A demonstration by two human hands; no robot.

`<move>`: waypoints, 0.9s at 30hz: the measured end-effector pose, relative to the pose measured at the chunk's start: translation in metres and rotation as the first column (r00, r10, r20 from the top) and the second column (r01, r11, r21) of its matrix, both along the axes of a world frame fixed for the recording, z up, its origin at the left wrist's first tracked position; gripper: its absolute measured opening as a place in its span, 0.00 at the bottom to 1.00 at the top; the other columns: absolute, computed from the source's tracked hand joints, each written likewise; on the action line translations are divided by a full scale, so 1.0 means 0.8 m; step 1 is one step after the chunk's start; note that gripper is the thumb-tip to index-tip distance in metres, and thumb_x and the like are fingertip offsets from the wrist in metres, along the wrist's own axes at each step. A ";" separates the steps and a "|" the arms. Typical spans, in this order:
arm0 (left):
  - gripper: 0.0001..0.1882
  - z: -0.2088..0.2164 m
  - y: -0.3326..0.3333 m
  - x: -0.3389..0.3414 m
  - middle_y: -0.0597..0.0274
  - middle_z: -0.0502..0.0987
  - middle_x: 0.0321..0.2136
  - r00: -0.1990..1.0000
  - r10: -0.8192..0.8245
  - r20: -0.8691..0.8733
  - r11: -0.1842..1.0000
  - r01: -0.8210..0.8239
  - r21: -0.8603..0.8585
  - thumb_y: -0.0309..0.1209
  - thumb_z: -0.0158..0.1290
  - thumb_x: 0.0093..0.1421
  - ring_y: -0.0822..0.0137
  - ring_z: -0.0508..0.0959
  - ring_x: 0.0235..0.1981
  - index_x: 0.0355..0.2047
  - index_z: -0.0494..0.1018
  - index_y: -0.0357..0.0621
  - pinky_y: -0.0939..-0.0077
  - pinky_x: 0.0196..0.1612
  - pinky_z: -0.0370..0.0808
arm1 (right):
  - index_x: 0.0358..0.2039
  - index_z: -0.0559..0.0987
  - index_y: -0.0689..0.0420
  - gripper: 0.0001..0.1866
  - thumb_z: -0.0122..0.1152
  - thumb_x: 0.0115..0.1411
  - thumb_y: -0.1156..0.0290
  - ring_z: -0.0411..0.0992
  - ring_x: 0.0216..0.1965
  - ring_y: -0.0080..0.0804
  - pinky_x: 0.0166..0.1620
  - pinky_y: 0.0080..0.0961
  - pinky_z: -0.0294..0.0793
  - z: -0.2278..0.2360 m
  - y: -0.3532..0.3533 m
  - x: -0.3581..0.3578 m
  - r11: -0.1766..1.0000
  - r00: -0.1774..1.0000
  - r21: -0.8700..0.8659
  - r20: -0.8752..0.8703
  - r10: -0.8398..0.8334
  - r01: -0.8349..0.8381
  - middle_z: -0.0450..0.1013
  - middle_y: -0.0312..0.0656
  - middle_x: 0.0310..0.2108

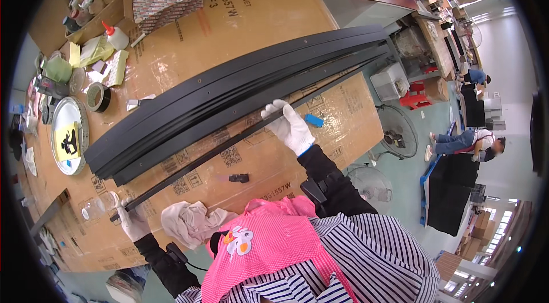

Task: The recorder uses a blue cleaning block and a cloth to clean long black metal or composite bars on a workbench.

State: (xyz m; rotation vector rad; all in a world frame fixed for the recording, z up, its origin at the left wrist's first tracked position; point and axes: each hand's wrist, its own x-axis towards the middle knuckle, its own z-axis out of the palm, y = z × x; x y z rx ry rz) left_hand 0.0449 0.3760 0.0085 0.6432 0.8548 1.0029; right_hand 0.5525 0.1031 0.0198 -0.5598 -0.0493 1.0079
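Note:
A long thin black strip (209,158) runs slantwise across the cardboard-covered table, from near left to far right. My left hand (134,223), in a white glove, is closed on its near end. Farther along, my right hand (291,128), also gloved in white, pinches the strip between thumb and fingers. Just beyond it lie several long dark grey panels (229,82) side by side, with small holes along them. A small blue block (313,120) rests right of my right hand. Between my arms sit a small black piece (239,177) and a crumpled pale cloth (189,222).
Clear plastic cups (95,209) stand by my left hand. At the left are a white round tray (55,145), a tape roll (98,97) and a glue bottle (118,38). Cardboard boxes (168,0) fill the back left. Floor fans (397,134) and other people (466,140) are off right.

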 end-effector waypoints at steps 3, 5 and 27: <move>0.30 0.006 0.007 0.029 0.58 0.75 0.53 0.959 0.228 -0.171 0.973 -0.219 0.067 0.42 0.58 0.69 0.67 0.76 0.54 0.66 0.64 0.46 0.72 0.53 0.80 | 0.46 0.80 0.54 0.13 0.63 0.69 0.59 0.81 0.43 0.38 0.44 0.36 0.84 0.007 -0.003 -0.006 0.989 0.987 -0.124 0.144 -0.067 0.085 0.81 0.42 0.40; 0.29 0.023 0.015 0.067 0.52 0.75 0.58 0.876 0.422 -0.232 0.905 -0.394 0.159 0.43 0.59 0.68 0.65 0.79 0.52 0.62 0.68 0.40 0.74 0.52 0.81 | 0.47 0.79 0.54 0.13 0.62 0.69 0.59 0.81 0.42 0.38 0.42 0.35 0.84 0.013 -0.005 0.007 0.980 0.978 -0.161 0.194 -0.082 0.114 0.81 0.42 0.40; 0.23 0.021 0.178 0.070 0.66 0.78 0.55 0.919 0.295 -0.262 0.954 -0.299 0.025 0.41 0.58 0.69 0.76 0.77 0.50 0.59 0.73 0.42 0.87 0.45 0.77 | 0.44 0.78 0.66 0.23 0.66 0.66 0.55 0.82 0.32 0.41 0.30 0.30 0.84 0.092 0.119 0.068 0.840 0.983 -0.537 0.181 0.025 0.077 0.81 0.53 0.37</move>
